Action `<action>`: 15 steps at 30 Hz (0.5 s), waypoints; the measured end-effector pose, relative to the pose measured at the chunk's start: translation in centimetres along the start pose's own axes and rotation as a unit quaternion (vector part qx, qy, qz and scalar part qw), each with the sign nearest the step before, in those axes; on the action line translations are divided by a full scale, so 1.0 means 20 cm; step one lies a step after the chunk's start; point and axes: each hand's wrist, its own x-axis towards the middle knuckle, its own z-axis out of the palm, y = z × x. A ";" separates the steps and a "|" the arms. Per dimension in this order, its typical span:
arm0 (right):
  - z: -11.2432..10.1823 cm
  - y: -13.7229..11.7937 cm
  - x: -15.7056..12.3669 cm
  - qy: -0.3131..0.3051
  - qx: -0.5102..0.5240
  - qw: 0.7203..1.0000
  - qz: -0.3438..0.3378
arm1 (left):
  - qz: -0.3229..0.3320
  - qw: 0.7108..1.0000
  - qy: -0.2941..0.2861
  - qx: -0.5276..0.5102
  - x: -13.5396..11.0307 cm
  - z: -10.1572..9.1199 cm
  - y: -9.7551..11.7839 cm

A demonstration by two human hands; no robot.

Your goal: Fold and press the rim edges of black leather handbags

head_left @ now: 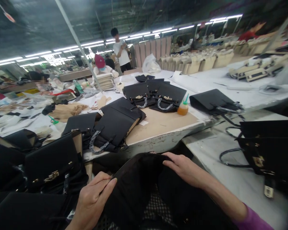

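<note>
A wide piece of black cloth (136, 182) spreads low in front of me, below the table edge. My left hand (93, 195) pinches its left edge between thumb and fingers. At its upper right edge, my right hand (180, 167) has fingers and thumb closed on the cloth. Checked fabric (158, 204) shows between the dark folds. Whether the cloth is an apron or part of a bag, I cannot tell. Left of my left hand stands a black handbag (50, 159) with a gold clasp.
More black handbags (117, 121) lie on the worktable (158, 124), beside a bottle of amber liquid (183, 107). A black bag (268, 153) with hanging straps rests on the right-hand table (213, 156). Cream bags (194, 62) stand behind. Several people are further back.
</note>
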 end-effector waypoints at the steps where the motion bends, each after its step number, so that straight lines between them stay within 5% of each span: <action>1: -0.01 0.01 -0.02 -0.006 0.005 1.000 0.008 | 0.024 1.000 -0.003 0.005 0.02 0.01 0.02; 7: -0.13 0.06 -0.02 0.011 0.005 1.000 -0.007 | 0.231 0.969 -0.079 0.026 0.23 -0.01 0.28; 11: -0.27 0.09 0.05 0.010 0.081 0.995 -0.058 | 0.405 0.906 -0.106 0.058 0.40 -0.09 0.54; 15: -0.39 0.14 0.01 0.035 0.177 0.983 -0.023 | 0.466 0.868 -0.119 0.128 0.58 -0.18 0.82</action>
